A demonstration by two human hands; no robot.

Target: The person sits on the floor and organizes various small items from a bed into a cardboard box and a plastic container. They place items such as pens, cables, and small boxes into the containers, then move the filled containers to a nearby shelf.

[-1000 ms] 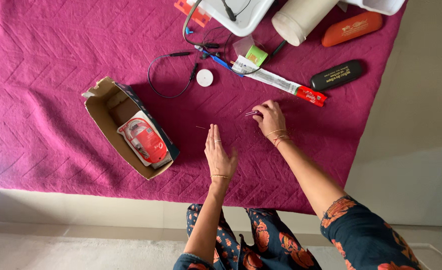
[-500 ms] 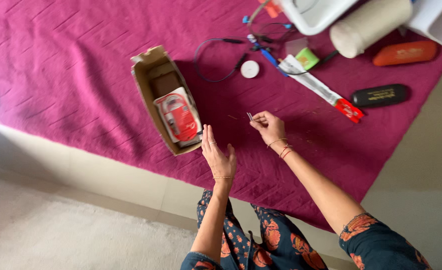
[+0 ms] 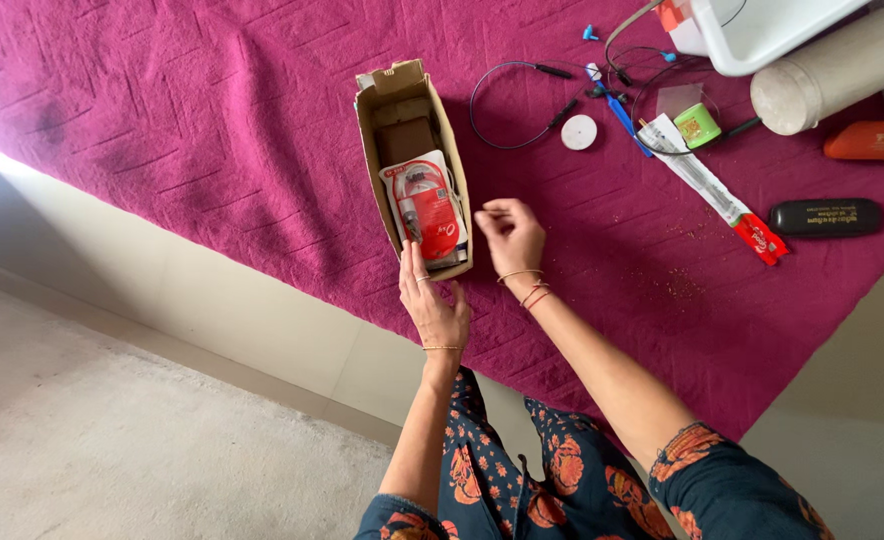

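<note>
The right hand (image 3: 511,236) has its fingertips pressed together in a pinching grip on something thin, too small and blurred to tell what it is; this grip sits just beside the right wall of an open cardboard box (image 3: 366,140), near its close end. The left hand (image 3: 430,304) is flat and spread, holding nothing, fingers straight and pointing at the box's near end, their tips touching or almost touching its edge; I cannot tell which. Inside the box, just left of the right-hand grip, lies a red and white packet (image 3: 428,210), with a dark brown block (image 3: 406,138) beyond it. The box rests on a magenta quilted cover (image 3: 212,120) over a bed or low platform. Farther out beyond the grip lie a looped black cable (image 3: 507,105) and a small white round disc (image 3: 579,132); off to the right are a long white and red sachet (image 3: 712,188) and a black case (image 3: 826,217).
</note>
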